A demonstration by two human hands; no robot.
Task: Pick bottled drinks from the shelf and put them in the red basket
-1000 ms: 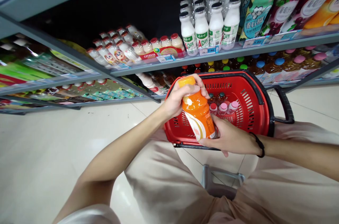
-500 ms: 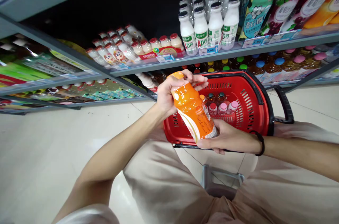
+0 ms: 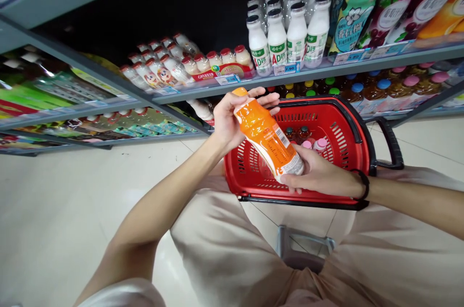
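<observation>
An orange drink bottle (image 3: 266,135) lies tilted between my two hands, above a red shopping basket (image 3: 250,182). At its capped upper end, my left hand (image 3: 232,116) has the thumb on the neck, while the other fingers stretch out behind it. My right hand (image 3: 315,171) grips the white-edged base. A barcode and fine print on the label face up. Inside the basket stand small bottles with pink caps (image 3: 320,144) and dark caps (image 3: 303,131), partly hidden by the orange bottle and my right hand.
Ahead, a shelf (image 3: 203,88) holds white milk-drink bottles (image 3: 277,48), small red-capped bottles (image 3: 221,60) and large juice bottles (image 3: 362,2). Drinks with coloured caps line the shelf below. The basket's black handle (image 3: 389,145) sticks out right. Between my knees is a grey stool (image 3: 286,244).
The orange bottle has turned about its length, bringing the barcode further into view. Its base and my right hand have shifted slightly right and up.
</observation>
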